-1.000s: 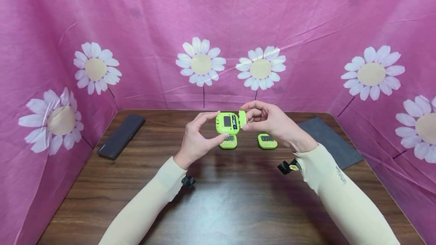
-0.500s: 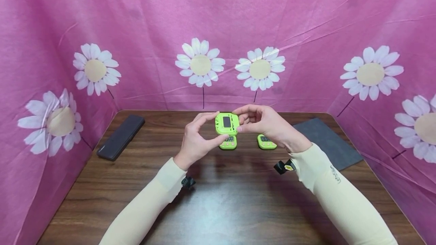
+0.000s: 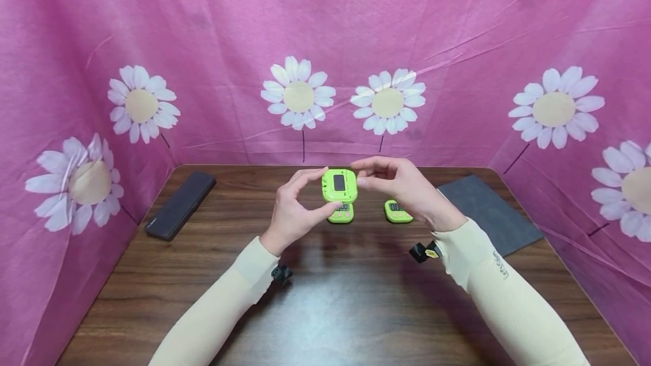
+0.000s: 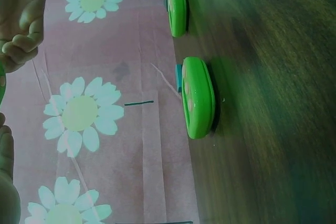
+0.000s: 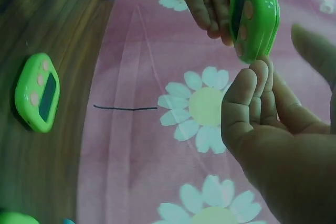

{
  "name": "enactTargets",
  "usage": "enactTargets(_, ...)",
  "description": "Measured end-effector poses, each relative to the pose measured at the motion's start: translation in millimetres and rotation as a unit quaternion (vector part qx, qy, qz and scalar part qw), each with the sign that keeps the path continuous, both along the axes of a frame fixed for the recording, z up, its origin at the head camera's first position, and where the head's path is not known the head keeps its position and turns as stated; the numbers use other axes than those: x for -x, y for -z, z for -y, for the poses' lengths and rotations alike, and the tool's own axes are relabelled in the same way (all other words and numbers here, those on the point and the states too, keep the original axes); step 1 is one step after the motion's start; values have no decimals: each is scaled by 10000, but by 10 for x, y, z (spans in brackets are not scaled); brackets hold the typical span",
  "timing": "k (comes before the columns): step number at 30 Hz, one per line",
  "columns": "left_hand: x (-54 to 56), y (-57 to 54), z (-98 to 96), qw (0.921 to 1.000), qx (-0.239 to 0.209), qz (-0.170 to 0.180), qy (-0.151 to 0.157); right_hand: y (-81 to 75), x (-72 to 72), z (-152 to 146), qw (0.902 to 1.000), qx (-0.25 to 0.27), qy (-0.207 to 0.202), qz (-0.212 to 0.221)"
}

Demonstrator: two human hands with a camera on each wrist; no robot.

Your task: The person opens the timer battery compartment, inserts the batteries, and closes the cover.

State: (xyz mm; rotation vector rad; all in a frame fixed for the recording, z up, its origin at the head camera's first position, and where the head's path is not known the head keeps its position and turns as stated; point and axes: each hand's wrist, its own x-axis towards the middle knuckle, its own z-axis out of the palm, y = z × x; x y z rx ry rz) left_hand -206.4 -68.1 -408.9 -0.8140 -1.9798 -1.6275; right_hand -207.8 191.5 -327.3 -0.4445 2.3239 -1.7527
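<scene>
My left hand [image 3: 295, 210] holds a lime-green digital timer [image 3: 331, 192] above the table between thumb and fingers, its back turned toward me. A dark rectangular patch sits on that back, and the battery cover lies in place along the right side. Beside that side is my right hand [image 3: 409, 188], fingers loosely bent. In the right wrist view its fingertips [image 5: 245, 77] are right at the end of the held timer [image 5: 262, 22], the thumb standing apart. A second green timer [image 3: 342, 216] lies below the held one, partly covered by it; a third timer [image 3: 399, 212] lies to the right.
A long black case [image 3: 180, 205] lies at the table's left side. On the right, a flat dark grey sheet or pouch [image 3: 495, 219] lies partly behind my right arm. A pink daisy-print curtain [image 3: 346, 27] surrounds the wooden table [image 3: 229, 292] at the back and sides.
My right hand has brought the battery cover from beside the timer onto its back, hiding the battery slot. The fingers then loosened and the thumb came off the cover. My left hand has stayed put.
</scene>
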Motion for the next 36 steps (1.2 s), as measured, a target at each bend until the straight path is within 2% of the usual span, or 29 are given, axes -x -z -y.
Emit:
enactTargets(5, -10, -12, -1, 10000, -25, -15, 92, 95, 28, -23, 9968, 577, 189, 523)
enactTargets(9, -22, -11, 0, 9999, -23, -6, 156, 146, 48, -5, 9933, 890, 205, 713)
enactTargets(21, -35, -5, -42, 9999, 103, -47, 59, 127, 66, -22, 9897, 1029, 146, 986)
enactTargets(24, -26, -12, -29, 9999, 89, -55, 60, 136, 66, -5, 9908, 976, 198, 919)
enactTargets(26, -20, -12, -22, 9999, 85, -62, 24, 159, 34, 20, 9944, 788, 337, 625)
enactTargets(29, -19, -3, -32, 10000, 52, -56, -64, 208, -105, 74, 9966, 259, 741, -232)
enactTargets(32, -15, 17, -51, 9998, 37, -46, -214, 286, -285, 151, 9862, -41, 1139, -1200)
enactTargets(36, -11, 28, -66, 9990, 2, -28, -445, 386, -432, 271, 9689, -66, 1342, -2076)
